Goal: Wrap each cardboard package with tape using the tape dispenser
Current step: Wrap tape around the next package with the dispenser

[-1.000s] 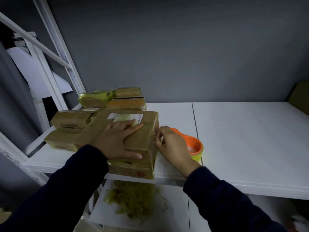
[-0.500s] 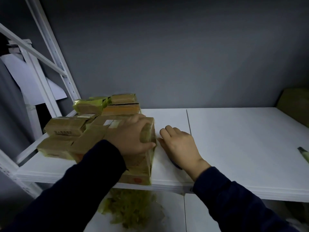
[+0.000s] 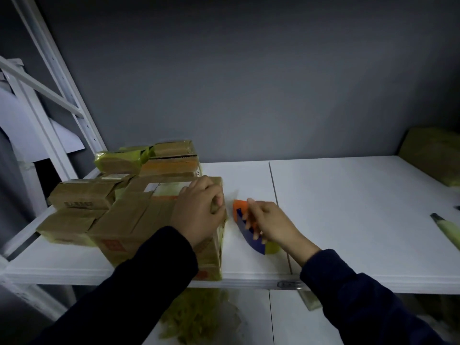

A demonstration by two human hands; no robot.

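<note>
While the left hand (image 3: 199,212) grips the right edge of the cardboard package (image 3: 139,220) on the white shelf (image 3: 348,220), the right hand (image 3: 273,227), clasping the tape dispenser (image 3: 241,220) just beside it, should pull away steadily, level with that edge.

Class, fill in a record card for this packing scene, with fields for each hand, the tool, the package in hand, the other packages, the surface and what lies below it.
Left hand: grips the right top edge of the cardboard package
Right hand: holds the tape dispenser
tape dispenser: orange, blue and yellow, just right of that package
cardboard package: topmost, nearest the shelf's front edge
other packages: stacked left and behind
white shelf: carries everything
yellow-green scraps: heaped on the lower level
</note>
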